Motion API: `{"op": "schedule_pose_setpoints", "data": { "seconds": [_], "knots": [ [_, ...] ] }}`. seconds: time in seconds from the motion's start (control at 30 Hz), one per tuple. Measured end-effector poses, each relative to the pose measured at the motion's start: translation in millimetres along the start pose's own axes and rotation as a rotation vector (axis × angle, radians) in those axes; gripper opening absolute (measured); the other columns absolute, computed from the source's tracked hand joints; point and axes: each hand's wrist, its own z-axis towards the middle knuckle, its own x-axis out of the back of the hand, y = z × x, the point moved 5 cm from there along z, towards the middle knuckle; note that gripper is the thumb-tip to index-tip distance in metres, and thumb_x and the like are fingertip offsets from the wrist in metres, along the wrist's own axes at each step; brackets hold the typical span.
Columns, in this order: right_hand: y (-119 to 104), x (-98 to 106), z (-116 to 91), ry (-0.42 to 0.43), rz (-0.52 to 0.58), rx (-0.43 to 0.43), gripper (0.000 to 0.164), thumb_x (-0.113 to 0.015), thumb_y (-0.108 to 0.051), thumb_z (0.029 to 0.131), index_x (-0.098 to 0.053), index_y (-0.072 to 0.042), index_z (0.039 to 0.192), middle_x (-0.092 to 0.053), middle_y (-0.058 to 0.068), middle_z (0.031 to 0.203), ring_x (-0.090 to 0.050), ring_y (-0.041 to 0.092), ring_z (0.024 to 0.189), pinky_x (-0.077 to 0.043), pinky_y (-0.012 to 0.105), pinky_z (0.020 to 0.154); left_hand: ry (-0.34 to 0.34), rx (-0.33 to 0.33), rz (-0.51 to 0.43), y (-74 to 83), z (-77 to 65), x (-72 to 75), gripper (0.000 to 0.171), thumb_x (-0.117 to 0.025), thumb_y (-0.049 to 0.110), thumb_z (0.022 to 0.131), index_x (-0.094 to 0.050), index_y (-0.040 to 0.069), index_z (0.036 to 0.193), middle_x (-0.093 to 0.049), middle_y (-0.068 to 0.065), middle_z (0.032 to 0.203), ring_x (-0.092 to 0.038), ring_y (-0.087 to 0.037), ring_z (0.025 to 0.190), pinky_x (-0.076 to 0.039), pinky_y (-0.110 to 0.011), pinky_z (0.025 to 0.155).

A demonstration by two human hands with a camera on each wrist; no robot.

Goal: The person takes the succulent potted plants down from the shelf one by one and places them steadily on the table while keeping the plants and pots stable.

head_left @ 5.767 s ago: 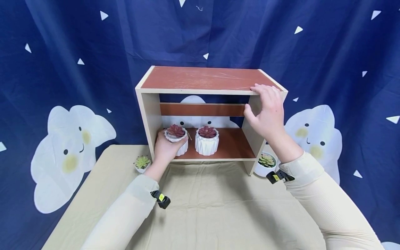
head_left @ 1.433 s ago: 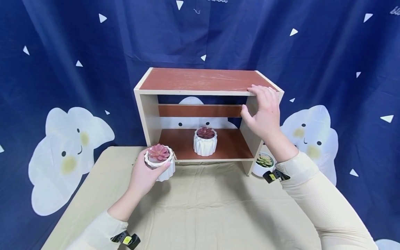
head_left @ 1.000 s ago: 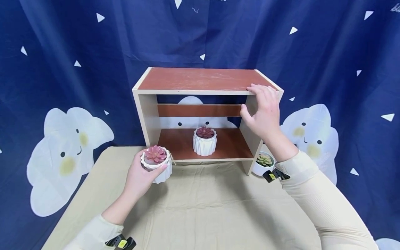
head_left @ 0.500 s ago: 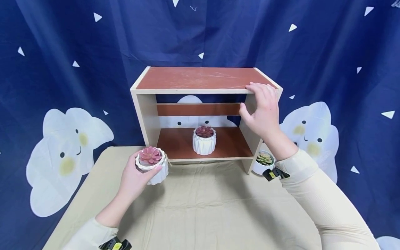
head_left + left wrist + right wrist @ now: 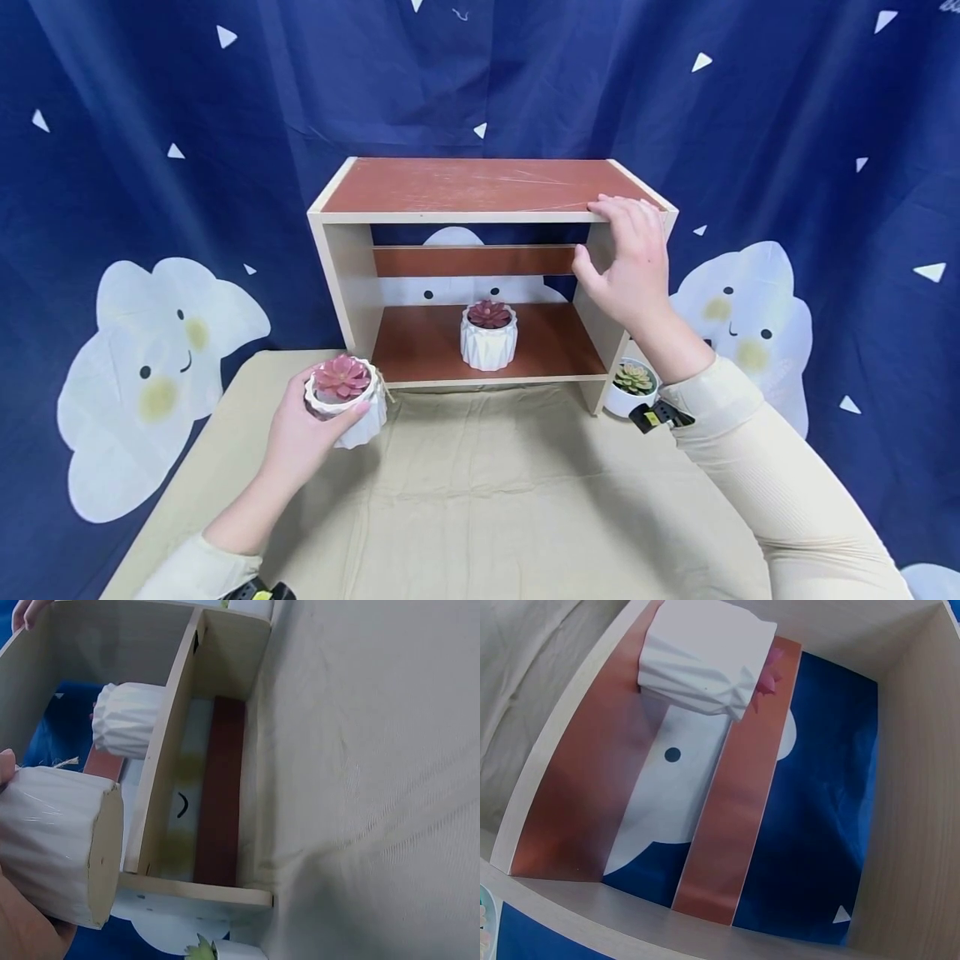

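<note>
My left hand (image 5: pixel 296 433) holds a white ribbed plant pot (image 5: pixel 365 427) with a pink-red succulent (image 5: pixel 342 377), thumb on its near side. It is raised, front left of the shelf unit (image 5: pixel 480 185); in the left wrist view, the bare underside of the held pot (image 5: pixel 56 840) shows. A matching white pot (image 5: pixel 488 346) with a dark red succulent stands mid-board inside the unit. My right hand (image 5: pixel 633 267) rests its fingers on the top panel near the front right corner, thumb spread apart in front of the opening. Its fingers are out of sight in the right wrist view.
A round white pot with a green succulent (image 5: pixel 634 377) stands right of the unit, partly behind its side. Another green succulent (image 5: pixel 201 949) shows at the bottom of the left wrist view. Beige cloth (image 5: pixel 480 492) covers the table before a blue curtain (image 5: pixel 420 83).
My left hand has lifted the left pot off the shelf board and carried it forward and left, still drifting left. The right hand keeps its place on the unit.
</note>
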Motion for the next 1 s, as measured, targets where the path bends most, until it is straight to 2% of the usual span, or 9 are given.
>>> {"op": "schedule_pose_setpoints", "data": {
  "seconds": [0.2,0.3,0.47,0.6,0.7,0.9,1.0],
  "knots": [
    [-1.5,0.0,0.8,-0.033,-0.044,0.005,0.046,-0.059,-0.027,0.084,-0.063,-0.001,0.122,-0.063,0.017,0.128,-0.051,0.036,0.123,-0.028,0.044,0.115,0.029,0.000,0.003,-4.3,-0.2,8.9,0.081,-0.086,0.029,0.079,-0.043,0.003,0.143,-0.056,-0.016,0.135,-0.054,-0.026,0.122,-0.038,-0.016,0.091],
    [-1.8,0.2,0.7,-0.045,-0.067,0.007,0.047,-0.058,-0.028,0.085,-0.062,0.000,0.123,-0.062,0.018,0.129,-0.050,0.036,0.124,-0.027,0.044,0.115,0.030,-0.005,0.008,-5.6,1.4,12.1,0.081,-0.086,0.030,0.079,-0.043,0.002,0.143,-0.056,-0.016,0.135,-0.054,-0.026,0.122,-0.038,-0.016,0.091],
    [-0.7,0.6,0.1,-0.020,-0.024,-0.002,0.046,-0.059,-0.026,0.083,-0.063,-0.001,0.121,-0.063,0.016,0.127,-0.051,0.036,0.123,-0.028,0.044,0.114,0.037,-0.003,0.030,-7.9,4.3,18.1,0.082,-0.085,0.031,0.080,-0.042,0.002,0.143,-0.056,-0.016,0.136,-0.054,-0.028,0.123,-0.038,-0.018,0.091],
    [-0.5,0.2,0.0,-0.024,-0.034,-0.001,0.046,-0.058,-0.026,0.083,-0.063,-0.001,0.122,-0.063,0.016,0.128,-0.051,0.036,0.123,-0.028,0.044,0.115,0.055,-0.003,0.031,-8.9,6.1,24.6,0.082,-0.085,0.029,0.080,-0.041,0.002,0.144,-0.055,-0.017,0.136,-0.053,-0.027,0.123,-0.037,-0.017,0.090],
    [0.0,0.7,-0.1,-0.023,-0.039,-0.007,0.047,-0.058,-0.027,0.084,-0.063,-0.002,0.122,-0.063,0.016,0.129,-0.051,0.035,0.124,-0.028,0.043,0.115,0.063,0.002,0.022,-10.1,7.6,27.9,0.083,-0.085,0.029,0.080,-0.040,0.002,0.145,-0.055,-0.016,0.136,-0.053,-0.024,0.120,-0.037,-0.014,0.089],
    [0.7,-0.1,-0.7,-0.019,-0.020,-0.013,0.046,-0.059,-0.027,0.083,-0.064,-0.002,0.122,-0.063,0.015,0.129,-0.051,0.035,0.124,-0.028,0.044,0.115,0.086,0.018,0.025,-16.1,11.1,33.9,0.082,-0.085,0.028,0.080,-0.042,0.004,0.145,-0.055,-0.013,0.136,-0.051,-0.009,0.114,-0.037,-0.011,0.089],
    [0.7,-0.3,-0.7,-0.019,-0.025,-0.010,0.046,-0.059,-0.028,0.083,-0.064,-0.002,0.122,-0.063,0.015,0.129,-0.051,0.035,0.124,-0.028,0.043,0.115,0.105,0.024,0.027,-19.3,13.6,37.3,0.081,-0.084,0.027,0.081,-0.041,0.004,0.145,-0.055,-0.013,0.137,-0.050,-0.006,0.114,-0.036,-0.010,0.090]
  ]
}}
